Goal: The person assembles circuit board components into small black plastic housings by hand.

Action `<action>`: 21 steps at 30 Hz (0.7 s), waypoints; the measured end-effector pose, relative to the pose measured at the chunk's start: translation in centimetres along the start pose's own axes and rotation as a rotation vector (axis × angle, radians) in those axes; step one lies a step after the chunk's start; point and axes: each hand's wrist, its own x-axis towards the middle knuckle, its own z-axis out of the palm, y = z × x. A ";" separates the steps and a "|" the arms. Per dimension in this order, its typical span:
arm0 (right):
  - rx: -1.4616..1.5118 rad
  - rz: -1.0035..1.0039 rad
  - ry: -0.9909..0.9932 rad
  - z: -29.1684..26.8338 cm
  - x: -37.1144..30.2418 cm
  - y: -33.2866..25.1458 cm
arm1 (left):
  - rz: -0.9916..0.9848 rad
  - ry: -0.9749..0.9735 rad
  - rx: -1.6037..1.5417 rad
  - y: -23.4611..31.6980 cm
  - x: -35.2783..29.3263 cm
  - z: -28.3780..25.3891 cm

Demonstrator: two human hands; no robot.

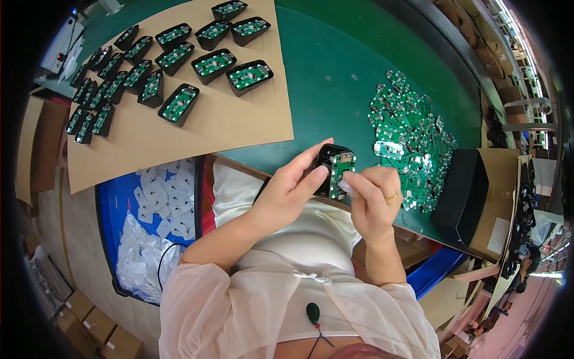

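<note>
My left hand (297, 180) is closed round a black plastic housing (326, 157), held above the near edge of the green table. A green circuit board (342, 167) lies against the open face of that housing, tilted toward my right. The fingers of my right hand (375, 194) pinch at the lower right edge of this board. Whether the board sits fully inside the housing cannot be made out. To the right of my hands spreads a heap of loose green circuit boards (412, 143).
A cardboard sheet (239, 119) at the left carries several black housings with boards (179, 105). Below it, a blue bin (110, 206) holds white plastic parts (156, 200) and a clear bag (140, 251). A black-sided box (457, 197) stands right of the heap.
</note>
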 end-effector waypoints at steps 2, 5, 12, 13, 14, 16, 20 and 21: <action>0.006 0.006 -0.006 -0.1 0.1 -0.2 | 0.000 -0.010 -0.023 0.2 -0.4 0.2; -0.004 0.011 -0.028 0.0 0.3 -0.3 | 0.094 -0.027 0.023 -0.1 -0.3 0.2; -0.013 0.019 -0.068 0.2 0.5 -0.2 | 0.095 0.030 0.071 -0.3 -0.2 0.1; -0.013 0.018 -0.069 0.1 0.5 -0.2 | 0.103 0.052 0.092 -0.3 -0.2 0.2; -0.024 0.014 -0.079 0.0 0.6 -0.2 | 0.103 0.052 0.091 -0.3 -0.2 0.2; -0.037 0.010 -0.089 0.0 0.5 -0.2 | 0.113 0.064 0.144 -0.3 -0.3 0.3; -0.033 -0.050 -0.080 0.2 0.6 0.2 | 0.193 0.106 0.219 -0.8 -0.3 0.7; -0.050 -0.063 -0.073 0.2 0.7 0.2 | 0.187 0.091 0.189 -0.7 -0.3 0.8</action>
